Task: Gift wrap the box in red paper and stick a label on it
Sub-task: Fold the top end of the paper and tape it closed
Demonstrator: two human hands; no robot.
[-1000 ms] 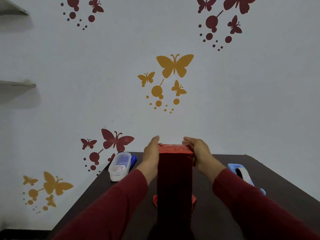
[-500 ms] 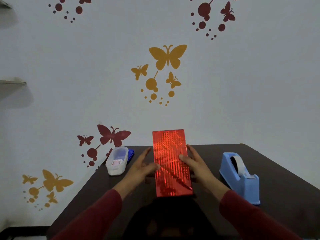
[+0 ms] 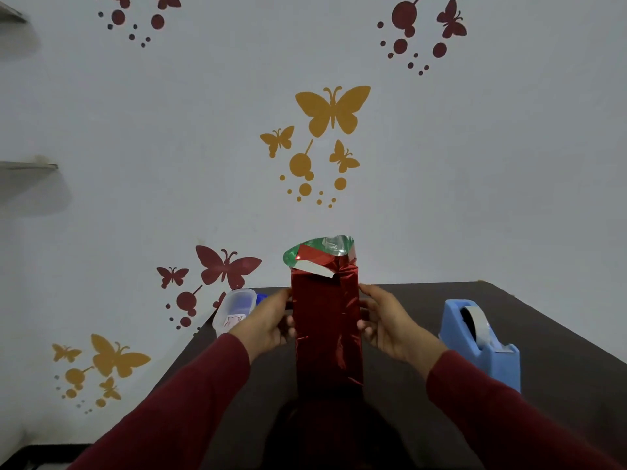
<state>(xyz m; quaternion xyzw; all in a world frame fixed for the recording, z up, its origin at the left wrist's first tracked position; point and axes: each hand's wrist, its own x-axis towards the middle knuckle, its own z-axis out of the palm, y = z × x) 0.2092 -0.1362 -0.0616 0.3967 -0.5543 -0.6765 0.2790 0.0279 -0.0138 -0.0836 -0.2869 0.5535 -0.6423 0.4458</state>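
Red foil covers the box (image 3: 326,329), held upright at lower centre of the frame, above the table (image 3: 559,334). Our left hand (image 3: 269,325) and right hand (image 3: 386,322) grip its sides. Farther up, the top end (image 3: 319,254) gapes unfolded; we judge it needs flat creases, then tape from the dispenser (image 3: 481,344) at right.

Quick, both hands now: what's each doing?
Left hand: grips the red-wrapped box by its left side.
Right hand: grips its right side.
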